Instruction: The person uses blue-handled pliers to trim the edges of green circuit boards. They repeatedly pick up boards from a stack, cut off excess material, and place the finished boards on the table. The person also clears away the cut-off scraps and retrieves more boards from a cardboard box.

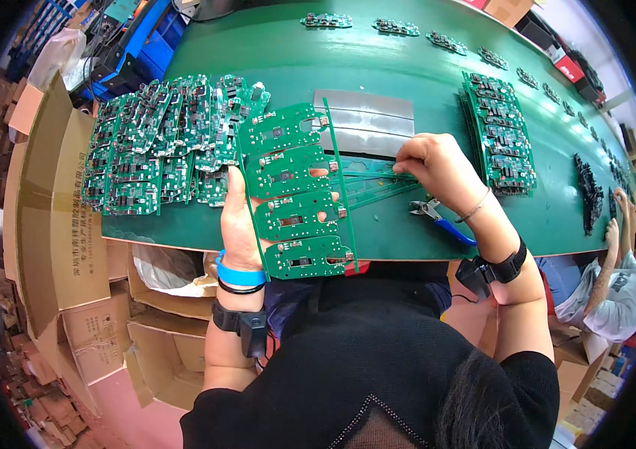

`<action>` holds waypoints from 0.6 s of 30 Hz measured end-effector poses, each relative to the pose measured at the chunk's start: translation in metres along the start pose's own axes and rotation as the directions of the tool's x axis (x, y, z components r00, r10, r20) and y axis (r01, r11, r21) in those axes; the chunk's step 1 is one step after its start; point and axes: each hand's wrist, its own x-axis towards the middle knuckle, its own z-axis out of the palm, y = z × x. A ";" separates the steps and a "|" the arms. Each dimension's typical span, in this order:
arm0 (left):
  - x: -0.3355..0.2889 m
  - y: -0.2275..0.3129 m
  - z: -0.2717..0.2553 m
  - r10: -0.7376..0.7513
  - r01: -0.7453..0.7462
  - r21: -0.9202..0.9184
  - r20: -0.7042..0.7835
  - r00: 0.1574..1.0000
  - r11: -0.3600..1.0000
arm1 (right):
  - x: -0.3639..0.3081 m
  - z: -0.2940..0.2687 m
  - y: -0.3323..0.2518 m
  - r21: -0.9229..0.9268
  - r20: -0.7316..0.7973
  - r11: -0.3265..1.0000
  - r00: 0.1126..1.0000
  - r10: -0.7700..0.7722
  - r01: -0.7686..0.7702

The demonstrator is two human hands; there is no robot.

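My left hand (236, 224) holds up a green circuit board panel (288, 189) by its left edge, with fingers behind it showing through the gaps. The panel has several small boards in a column between two thin side rails. To the right, my right hand (437, 166) is closed in a pinch above the ends of thin green board strips (378, 182) lying fanned on the table. Whether its fingertips grip a strip is hidden. Just below that hand lie cutters with blue handles (445, 221), jaws toward the strips.
A heap of populated circuit boards (160, 142) fills the table's left side. Behind the strips lies a grey sheet (363, 120). Stacked board panels (499, 135) stand to the right. Small boards (445, 43) line the far edge. Cardboard boxes (175, 344) sit left below; another person (617, 292) works at far right.
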 end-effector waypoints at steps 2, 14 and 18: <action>0.000 -0.002 -0.001 -0.007 0.007 -0.003 0.000 1.000 1.000 | -0.002 0.001 0.002 -0.015 -0.015 0.999 0.999 -0.039 0.039; -0.003 -0.007 -0.010 -0.028 0.028 -0.055 0.006 1.000 0.998 | -0.029 -0.023 -0.023 -0.054 0.302 0.998 0.953 0.030 -0.014; -0.002 -0.006 -0.009 -0.036 0.035 -0.047 -0.017 0.999 0.998 | -0.031 -0.017 -0.021 -0.095 0.315 0.995 0.948 0.039 -0.009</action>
